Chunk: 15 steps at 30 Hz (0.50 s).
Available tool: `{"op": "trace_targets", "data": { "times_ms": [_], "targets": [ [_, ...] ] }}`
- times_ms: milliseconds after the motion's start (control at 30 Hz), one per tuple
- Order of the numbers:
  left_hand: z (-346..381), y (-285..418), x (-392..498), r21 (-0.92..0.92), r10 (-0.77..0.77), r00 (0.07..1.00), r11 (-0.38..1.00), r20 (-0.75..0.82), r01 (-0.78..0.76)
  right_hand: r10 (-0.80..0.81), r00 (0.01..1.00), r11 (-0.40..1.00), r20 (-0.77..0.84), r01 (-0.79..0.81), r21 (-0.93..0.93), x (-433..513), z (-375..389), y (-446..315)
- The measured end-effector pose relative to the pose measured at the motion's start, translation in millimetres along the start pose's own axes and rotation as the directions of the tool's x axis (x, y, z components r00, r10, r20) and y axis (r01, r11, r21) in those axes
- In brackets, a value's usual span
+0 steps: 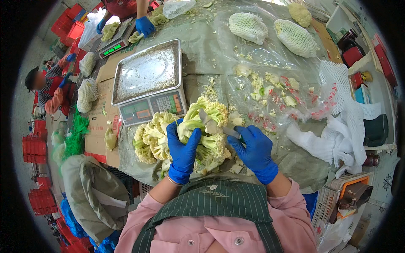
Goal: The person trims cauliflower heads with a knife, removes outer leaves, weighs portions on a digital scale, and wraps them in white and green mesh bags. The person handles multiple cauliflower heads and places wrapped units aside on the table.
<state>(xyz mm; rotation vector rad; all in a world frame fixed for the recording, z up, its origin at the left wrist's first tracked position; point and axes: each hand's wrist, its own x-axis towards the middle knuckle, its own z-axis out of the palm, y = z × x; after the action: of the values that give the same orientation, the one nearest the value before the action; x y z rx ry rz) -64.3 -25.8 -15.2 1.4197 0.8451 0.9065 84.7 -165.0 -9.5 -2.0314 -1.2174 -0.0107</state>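
In a blue glove, my left hand (185, 148) grips a pale green cauliflower piece (193, 126) by its stem, thumb across the front. My right hand (254, 150), gloved alike, is closed around the handle of a small knife (231, 132). Its blade points left at the cut stem; whether it touches is hard to tell. More cauliflower florets (155, 136) are heaped left of and beneath my left hand. Just beyond the heap stands a digital scale (147, 72) with a bare, crumb-specked metal pan.
Two net-wrapped cauliflowers (248, 27) lie at the far right. Clear plastic bags (284, 98) with scraps and white foam netting (335, 139) cover the right side. Across the table, a co-worker's gloved hand (144, 27) is beside a second scale (115, 41). Another person (52, 85) works at left.
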Motion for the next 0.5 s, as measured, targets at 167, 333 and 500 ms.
{"op": "trace_targets", "data": {
  "times_ms": [167,333,500],
  "targets": [
    [2.8,-2.4,-1.9,0.036,0.107,0.994,0.994,-0.029,-0.106,0.059,0.997,0.998,-0.046,-0.060,-0.025,-11.4,11.0,20.4],
    [0.7,-7.4,-3.2,0.088,0.089,0.996,0.992,-0.001,-0.089,0.363,0.932,0.913,0.021,-0.360,0.192,-20.3,13.4,51.4],
    [-5.2,-6.2,1.2,0.111,0.197,0.979,0.975,-0.048,-0.191,0.397,0.918,0.847,0.022,-0.376,0.375,-16.9,-1.6,54.3]
  ]
}}
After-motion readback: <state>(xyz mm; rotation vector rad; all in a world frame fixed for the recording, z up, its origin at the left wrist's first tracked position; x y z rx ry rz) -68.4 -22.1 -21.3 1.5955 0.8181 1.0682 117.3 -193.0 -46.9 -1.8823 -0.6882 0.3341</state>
